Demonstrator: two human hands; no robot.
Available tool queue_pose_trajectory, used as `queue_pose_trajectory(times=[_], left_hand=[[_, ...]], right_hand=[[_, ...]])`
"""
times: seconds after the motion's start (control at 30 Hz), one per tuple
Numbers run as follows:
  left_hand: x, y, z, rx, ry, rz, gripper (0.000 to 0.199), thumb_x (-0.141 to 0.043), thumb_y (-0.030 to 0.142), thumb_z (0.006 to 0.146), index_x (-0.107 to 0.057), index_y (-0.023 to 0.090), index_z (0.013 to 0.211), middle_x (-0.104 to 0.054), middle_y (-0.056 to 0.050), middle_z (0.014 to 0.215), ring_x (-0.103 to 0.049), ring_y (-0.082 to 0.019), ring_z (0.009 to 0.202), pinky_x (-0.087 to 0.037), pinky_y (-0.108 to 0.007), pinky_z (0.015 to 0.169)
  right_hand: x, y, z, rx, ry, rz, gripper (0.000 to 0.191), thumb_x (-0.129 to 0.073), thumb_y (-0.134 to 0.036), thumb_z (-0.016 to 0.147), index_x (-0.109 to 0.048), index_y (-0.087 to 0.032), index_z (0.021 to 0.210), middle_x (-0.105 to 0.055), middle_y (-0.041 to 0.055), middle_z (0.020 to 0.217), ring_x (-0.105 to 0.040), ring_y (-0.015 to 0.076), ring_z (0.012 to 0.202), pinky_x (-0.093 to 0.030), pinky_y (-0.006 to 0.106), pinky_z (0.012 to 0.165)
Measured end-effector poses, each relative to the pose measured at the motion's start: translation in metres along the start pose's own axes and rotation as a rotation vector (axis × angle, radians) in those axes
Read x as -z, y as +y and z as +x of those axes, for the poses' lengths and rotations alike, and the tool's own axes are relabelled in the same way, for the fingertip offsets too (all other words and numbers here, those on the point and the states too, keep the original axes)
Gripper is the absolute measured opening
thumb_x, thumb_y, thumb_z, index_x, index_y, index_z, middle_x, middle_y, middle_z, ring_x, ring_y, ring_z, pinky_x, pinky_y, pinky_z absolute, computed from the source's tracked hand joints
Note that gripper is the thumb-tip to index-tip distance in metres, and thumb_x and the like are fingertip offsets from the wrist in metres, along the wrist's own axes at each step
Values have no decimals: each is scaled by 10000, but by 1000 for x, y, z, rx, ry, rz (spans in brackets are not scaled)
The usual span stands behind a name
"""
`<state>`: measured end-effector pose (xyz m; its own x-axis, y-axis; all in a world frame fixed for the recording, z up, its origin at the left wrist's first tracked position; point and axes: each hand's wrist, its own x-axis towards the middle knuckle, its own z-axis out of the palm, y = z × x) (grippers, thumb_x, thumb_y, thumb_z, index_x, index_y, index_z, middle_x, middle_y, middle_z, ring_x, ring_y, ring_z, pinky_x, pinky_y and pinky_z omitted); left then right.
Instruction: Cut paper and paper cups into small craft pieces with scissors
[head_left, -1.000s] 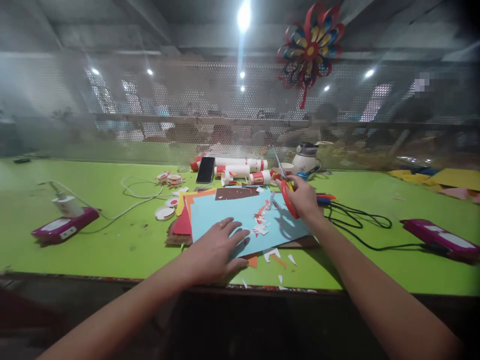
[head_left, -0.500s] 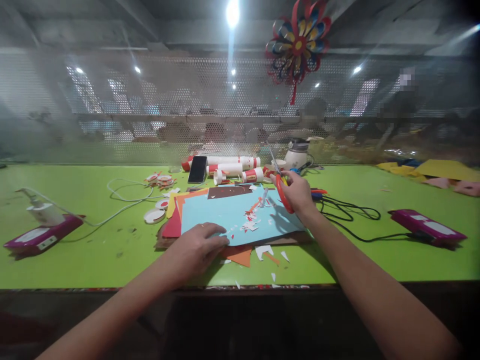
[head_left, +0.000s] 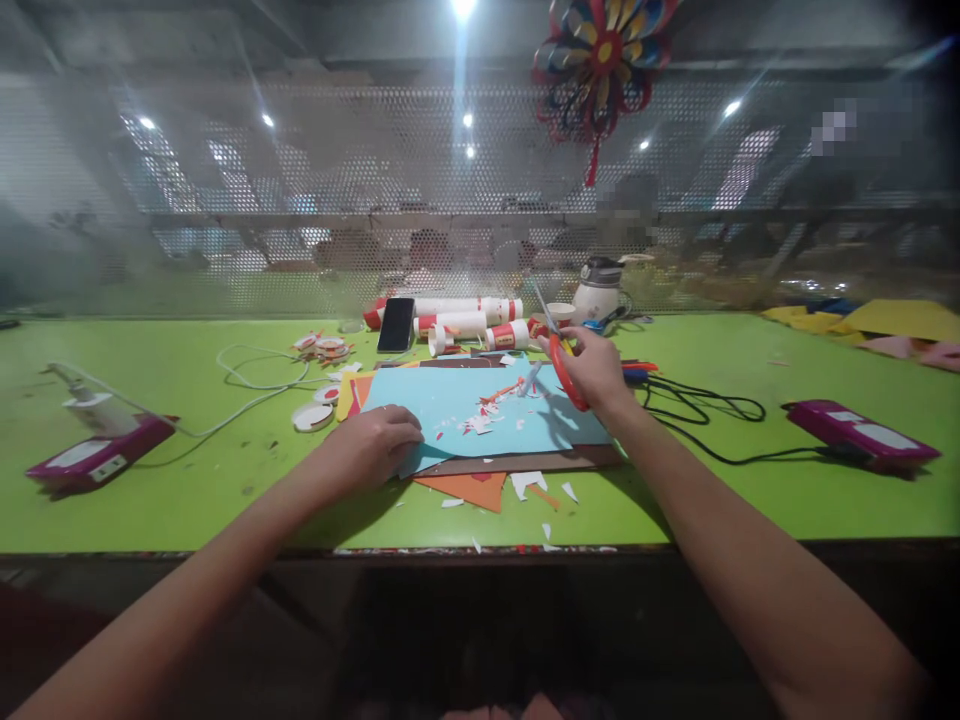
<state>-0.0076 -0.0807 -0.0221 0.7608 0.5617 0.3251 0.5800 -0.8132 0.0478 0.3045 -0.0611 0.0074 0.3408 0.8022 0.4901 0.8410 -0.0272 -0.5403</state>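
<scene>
My right hand (head_left: 595,368) is closed around scissors (head_left: 556,335) with red-orange handles, their blades pointing up and away from me. It hovers by the right side of a light blue sheet of paper (head_left: 442,395), which lies on a stack of coloured sheets. At that sheet's front left corner, my left hand (head_left: 381,440) pinches the edge, its thumb hidden from view. White and red paper scraps (head_left: 480,422) and a thin orange strip (head_left: 501,391) are scattered on the blue sheet. A brown sheet (head_left: 540,462) and an orange piece (head_left: 472,490) show beneath it.
Behind the stack are a phone (head_left: 396,325), red and white paper cups (head_left: 507,335) and a bottle (head_left: 598,292). Purple power strips (head_left: 105,455) lie on both sides, with cables. White scraps (head_left: 529,485) lie near the table's front edge. A pinwheel-like ornament (head_left: 606,55) hangs above.
My left hand has shifted left, and the blue sheet's front left part has been pulled over the red sheet. Scraps on it have slid left. My right hand still holds the scissors.
</scene>
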Motion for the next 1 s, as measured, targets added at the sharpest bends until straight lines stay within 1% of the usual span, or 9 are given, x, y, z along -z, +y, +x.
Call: queue_pose_trajectory(times=[0.1, 0.23, 0.53, 0.63, 0.7, 0.77, 0.83, 0.9, 1.0], left_hand=[[2, 9, -1, 43, -60, -30, 257, -435, 190, 877, -691, 178, 897, -655, -92, 999, -619, -189, 878, -485, -298, 765], [8, 16, -1, 58, -110, -37, 264, -441, 304, 892, -671, 179, 927, -634, -94, 1023, -596, -202, 919, -466, -315, 806], [17, 4, 11, 136, -225, -68, 416, -475, 535, 832, -618, 199, 1032, -604, -90, 1092, -586, -242, 936, -447, -365, 827], [15, -9, 15, 230, -160, -146, 449, -452, 571, 828, -624, 204, 1023, -627, -75, 1072, -595, -236, 940, -447, -347, 836], [12, -22, 18, 375, -68, -166, 464, -447, 577, 822, -637, 194, 1002, -645, -82, 1062, -603, -245, 946, -452, -343, 833], [8, -38, 20, 529, 1, -122, 440, -450, 550, 817, -655, 199, 986, -649, -90, 1081, -603, -269, 964, -449, -367, 844], [3, -51, 21, 588, 24, -96, 421, -460, 493, 814, -665, 170, 989, -649, -132, 1087, -586, -316, 1003, -438, -416, 860], [-3, -60, 20, 646, 43, -85, 415, -473, 445, 803, -668, 141, 1007, -658, -167, 1048, -593, -347, 984, -435, -453, 854], [-9, -66, 17, 726, 71, -106, 408, -504, 387, 781, -658, 130, 1056, -671, -173, 991, -610, -348, 962, -440, -451, 857]], right_hand=[[1, -1, -1, 9, -21, -17, 290, -562, -363, 907, -606, -145, 1093, -656, 57, 1041, -646, 194, 897, -526, 397, 786], [0, -1, -1, 18, -48, -54, 285, -555, -349, 913, -598, -149, 1111, -653, 58, 1047, -648, 189, 885, -532, 390, 775], [-9, 8, 2, 79, -166, -173, 278, -555, -340, 914, -597, -162, 1123, -634, 69, 1118, -631, 202, 950, -516, 412, 822], [-11, 17, 7, 62, -194, -245, 281, -558, -332, 912, -590, -168, 1137, -620, 72, 1150, -620, 212, 982, -508, 424, 839], [-12, 24, 11, 32, -209, -300, 282, -558, -326, 913, -585, -169, 1146, -613, 72, 1159, -618, 215, 986, -510, 420, 834], [-12, 32, 15, -6, -233, -355, 279, -558, -325, 913, -585, -168, 1143, -614, 71, 1153, -621, 213, 977, -514, 416, 825], [-12, 39, 17, -45, -261, -407, 277, -558, -326, 913, -587, -163, 1136, -619, 72, 1142, -625, 209, 965, -518, 413, 817], [-12, 45, 19, -79, -282, -451, 281, -559, -324, 913, -583, -161, 1141, -617, 74, 1143, -626, 208, 962, -520, 412, 812], [-10, 52, 21, -108, -303, -506, 301, -562, -317, 912, -567, -162, 1170, -605, 80, 1166, -621, 214, 977, -519, 418, 816]])
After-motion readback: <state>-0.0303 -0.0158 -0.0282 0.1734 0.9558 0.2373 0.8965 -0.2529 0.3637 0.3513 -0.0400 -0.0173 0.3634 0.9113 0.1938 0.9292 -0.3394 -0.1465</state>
